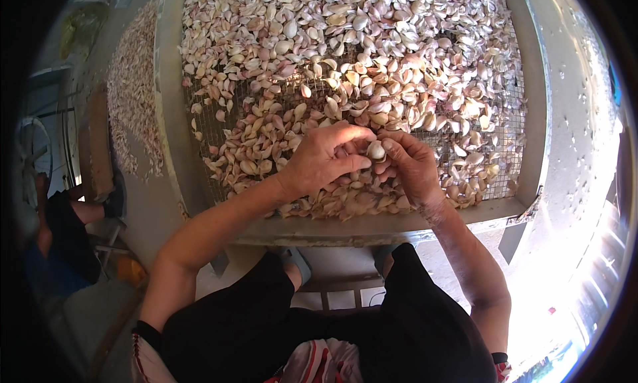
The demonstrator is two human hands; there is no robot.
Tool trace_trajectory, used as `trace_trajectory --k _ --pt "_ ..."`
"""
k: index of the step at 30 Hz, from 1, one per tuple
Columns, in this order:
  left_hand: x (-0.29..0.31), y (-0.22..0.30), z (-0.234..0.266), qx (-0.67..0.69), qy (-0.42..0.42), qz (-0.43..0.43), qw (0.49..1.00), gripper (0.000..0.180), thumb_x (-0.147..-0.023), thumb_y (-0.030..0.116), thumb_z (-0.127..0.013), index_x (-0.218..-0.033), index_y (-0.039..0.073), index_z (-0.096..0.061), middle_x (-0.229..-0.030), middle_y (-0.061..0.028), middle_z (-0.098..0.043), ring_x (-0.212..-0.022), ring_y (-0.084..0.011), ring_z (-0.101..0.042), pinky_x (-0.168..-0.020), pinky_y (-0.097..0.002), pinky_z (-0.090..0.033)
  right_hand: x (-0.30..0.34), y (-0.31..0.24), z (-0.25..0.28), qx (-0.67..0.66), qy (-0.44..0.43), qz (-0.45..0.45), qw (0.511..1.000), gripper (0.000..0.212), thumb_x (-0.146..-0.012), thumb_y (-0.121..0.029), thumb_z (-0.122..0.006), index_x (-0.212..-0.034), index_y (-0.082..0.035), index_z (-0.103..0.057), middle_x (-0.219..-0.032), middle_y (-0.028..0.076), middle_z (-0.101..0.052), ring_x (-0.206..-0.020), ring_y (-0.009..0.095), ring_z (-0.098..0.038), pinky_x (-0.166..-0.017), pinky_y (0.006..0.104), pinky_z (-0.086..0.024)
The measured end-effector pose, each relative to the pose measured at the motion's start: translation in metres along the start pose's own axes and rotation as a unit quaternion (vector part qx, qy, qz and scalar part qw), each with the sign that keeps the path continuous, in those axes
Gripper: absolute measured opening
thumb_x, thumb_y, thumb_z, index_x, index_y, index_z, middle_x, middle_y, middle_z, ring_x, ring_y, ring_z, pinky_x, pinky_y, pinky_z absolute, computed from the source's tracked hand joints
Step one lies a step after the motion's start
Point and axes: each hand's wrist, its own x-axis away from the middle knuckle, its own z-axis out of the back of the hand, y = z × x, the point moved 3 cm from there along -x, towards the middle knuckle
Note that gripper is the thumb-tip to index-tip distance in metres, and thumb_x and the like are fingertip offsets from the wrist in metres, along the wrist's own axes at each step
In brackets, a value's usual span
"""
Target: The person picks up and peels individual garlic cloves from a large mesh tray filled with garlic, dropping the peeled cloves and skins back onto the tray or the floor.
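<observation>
A small, pale, rounded garlic piece (377, 150) sits between the left hand (329, 154) and the right hand (413, 170), above the near part of a wide grey metal-framed tray with a wire-mesh base (167, 117). Watching from afar through the head camera, I judge a slip the likeliest mishap: the hold is only fingertip-deep, and the surface looks smooth. Should it drop, it would land among the loose pink-and-cream garlic cloves (359, 24) strewn over the mesh, where I would struggle to pick it out again. A careless sweep of a wrist, I reckon, could also shove cloves against the near rim, since many lie close to it, around the bare forearms (219, 220). Glare off the sunlit floor (568, 150) at right could cost me detail on that side. The right hand is nearly closed, thumb and forefinger pinched on the garlic piece, the other fingers curled beneath. The left hand is half open, fingers bent above and thumb stretched out below, their tips right next to the piece; whether they press on it or merely flank it, I cannot tell from this angle
</observation>
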Motion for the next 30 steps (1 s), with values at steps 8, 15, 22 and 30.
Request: trace_trajectory --k 8,15,22,30 --pt "0.018 0.014 0.001 0.170 0.094 0.022 0.981 0.026 -0.091 -0.001 -0.062 -0.116 0.001 -0.061 -0.090 -0.0060 -0.068 -0.070 -0.0078 -0.063 -0.060 -0.0216 -0.054 0.010 0.001 -0.034 -0.200 -0.048 -0.007 0.979 0.027 -0.094 -0.007 -0.063 -0.120 -0.004 -0.064 -0.097 0.005 -0.070 -0.082 0.011 -0.065 -0.075 0.0258 -0.056" --pt "0.028 0.004 0.010 -0.032 0.090 -0.063 0.993 0.030 -0.085 0.001 -0.067 -0.115 0.002 -0.062 -0.091 -0.0081 -0.069 -0.075 -0.0174 -0.068 -0.064 -0.0283 -0.055 0.009 -0.026 -0.035 0.274 -0.055 0.194 0.940 0.029 -0.090 -0.019 -0.068 -0.115 -0.005 -0.067 -0.097 0.007 -0.070 -0.084 0.017 -0.068 -0.071 0.0296 -0.059" --pt "-0.022 -0.023 0.038 -0.444 0.020 -0.144 0.884 0.054 -0.087 0.036 -0.065 -0.136 0.016 -0.052 -0.158 -0.0163 -0.018 -0.145 -0.0361 -0.019 -0.115 -0.0535 -0.022 -0.058 -0.049 0.006 0.796 0.114 0.267 0.532 0.077 -0.089 -0.047 -0.063 -0.151 -0.014 -0.031 -0.154 0.011 -0.031 -0.142 0.035 -0.024 -0.119 0.0571 -0.017" --pt "0.028 -0.048 0.052 -0.494 -0.026 -0.037 0.868 0.057 -0.086 0.042 -0.067 -0.138 0.024 -0.053 -0.160 -0.0146 -0.014 -0.146 -0.0406 -0.011 -0.115 -0.0604 -0.012 -0.003 0.006 -0.024 0.769 -0.097 0.263 0.575 0.062 -0.084 -0.039 -0.068 -0.140 -0.022 -0.049 -0.160 0.005 -0.020 -0.149 0.036 -0.003 -0.118 0.0606 -0.003"
